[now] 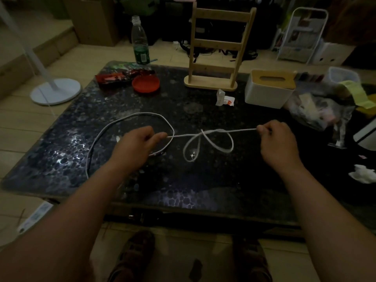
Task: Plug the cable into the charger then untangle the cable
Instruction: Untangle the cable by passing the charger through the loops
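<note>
Both hands pinch cable (242, 130): left hand (136, 143), right hand (277, 137). Knot (203, 133) remains between; charger unseen, plugging unconfirmed.

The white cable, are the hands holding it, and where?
Yes. Both hands pinch the white cable: the left hand just left of the knot, the right hand at the strand's right end, with the knot and its loops between them.

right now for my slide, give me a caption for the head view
Left hand and right hand pull a white cable taut above a dark table, knot still tied.
</note>
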